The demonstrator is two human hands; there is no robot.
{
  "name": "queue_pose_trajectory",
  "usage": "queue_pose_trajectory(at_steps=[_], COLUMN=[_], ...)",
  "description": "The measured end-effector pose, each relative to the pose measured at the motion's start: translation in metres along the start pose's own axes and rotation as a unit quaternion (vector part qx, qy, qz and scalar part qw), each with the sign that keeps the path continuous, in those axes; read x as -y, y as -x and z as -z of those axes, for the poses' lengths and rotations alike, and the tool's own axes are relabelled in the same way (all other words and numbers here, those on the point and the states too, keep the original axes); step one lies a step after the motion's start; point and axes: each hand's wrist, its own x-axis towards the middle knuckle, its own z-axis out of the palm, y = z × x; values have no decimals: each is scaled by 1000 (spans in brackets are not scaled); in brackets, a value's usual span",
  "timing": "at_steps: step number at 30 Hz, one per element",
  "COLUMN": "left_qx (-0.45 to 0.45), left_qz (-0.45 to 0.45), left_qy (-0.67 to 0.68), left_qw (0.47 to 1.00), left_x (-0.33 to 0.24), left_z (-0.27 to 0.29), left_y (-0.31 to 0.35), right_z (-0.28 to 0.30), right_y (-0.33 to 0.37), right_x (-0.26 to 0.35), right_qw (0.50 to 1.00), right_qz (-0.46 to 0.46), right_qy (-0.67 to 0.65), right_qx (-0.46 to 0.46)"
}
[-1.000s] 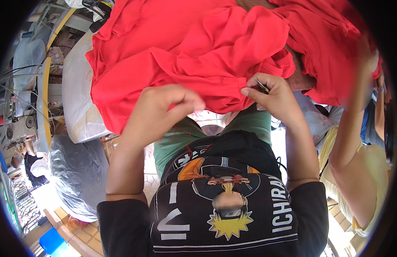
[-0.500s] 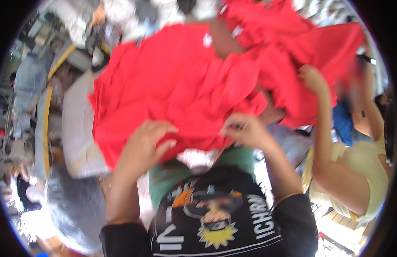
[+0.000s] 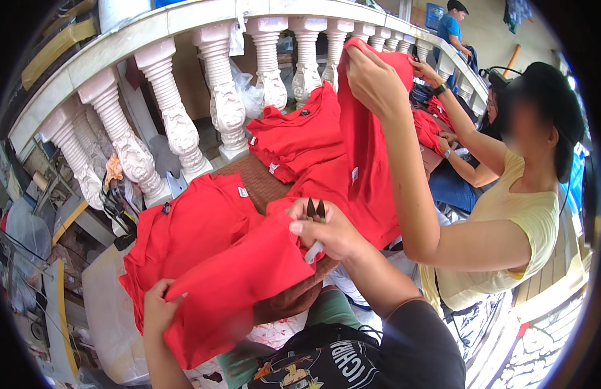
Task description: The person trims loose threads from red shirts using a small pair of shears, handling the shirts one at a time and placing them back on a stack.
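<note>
A: While the left hand pinched the red T-shirt hem taut across the lap, what did the right hand do?

B: It closed on thread snips, blades clear above the fabric. Beyond, trimmed shirts were stacked by the balustrade; a co-worker's hand held another up for inspection.

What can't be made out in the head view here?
- Left hand: fingertips tucked under the red shirt, so the grip is hidden.
- Thread snips in the right hand: handle covered by the fingers; only the dark blades and a pale end show.
- Shirt's lower corner: blurred.
- Red shirt stack: count unreadable, folds overlap.
</note>
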Motion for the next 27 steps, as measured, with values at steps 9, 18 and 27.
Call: queue_pose_trajectory(at_steps=[9,18,27], left_qx=[-371,-255,-130], left_qz=[-225,-197,-144], left_qy=[47,-113,-82], left_qw=[900,940,978], left_x=[-38,113,38], left_z=[103,-11,-67], left_y=[-86,6,49], right_z=[-38,16,34], right_y=[-94,-12,31], right_x=[91,-61,-137], right_qw=[954,964,939], right_qz=[224,-83,-197], right_qy=[181,252,283], right_qx=[-83,22,14])
